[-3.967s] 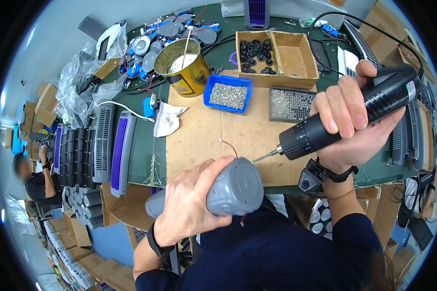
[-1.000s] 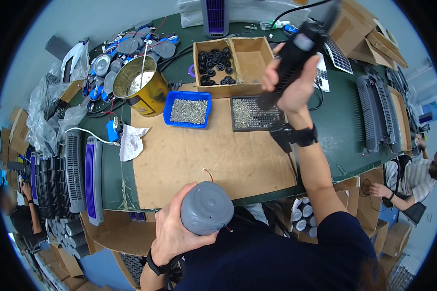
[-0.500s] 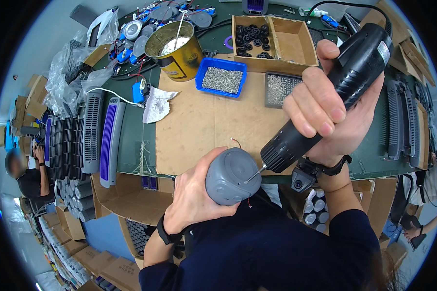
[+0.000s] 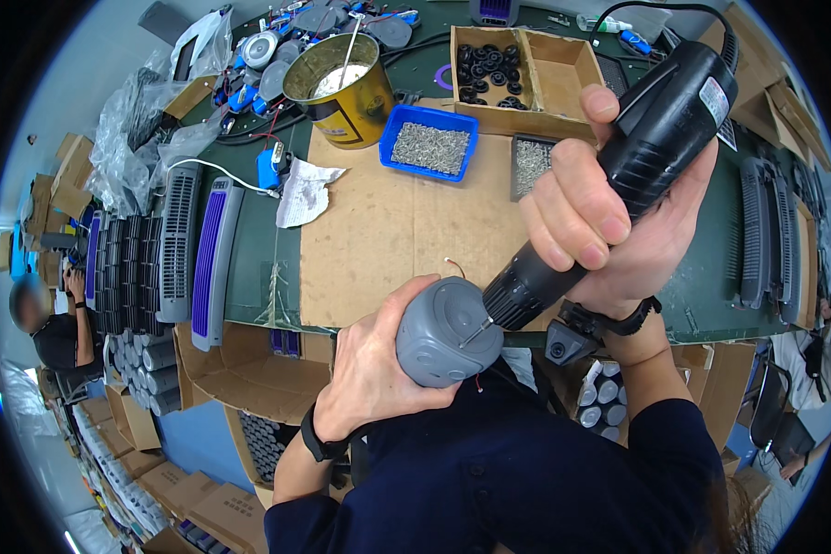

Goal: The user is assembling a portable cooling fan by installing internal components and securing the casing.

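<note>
My left hand (image 4: pixel 371 374) is closed around a grey, rounded plastic housing (image 4: pixel 434 346), held just off the near edge of the table. A thin wire sticks out at its top and another shows at its lower side. In my right hand (image 4: pixel 642 231) is a black corded electric screwdriver (image 4: pixel 679 120), tilted down to the left. Its thin metal bit reaches the face of the housing, near the right side. Whether a screw sits under the tip is too small to tell. Beyond the hands lies a cardboard sheet (image 4: pixel 388 249) on the green table.
A blue tray of screws (image 4: pixel 429 143) and a yellow can (image 4: pixel 342 97) stand at the far side. Near them are a cardboard box with black wheels (image 4: pixel 489 74) and a dark screw tray (image 4: pixel 530 166). Grilles (image 4: pixel 214 263) stand left. A co-worker (image 4: pixel 60 337) sits far left.
The screwdriver has shifted slightly left and down, its bit staying on the housing. The housing sits about as before in my left hand. The whole view has moved a little.
</note>
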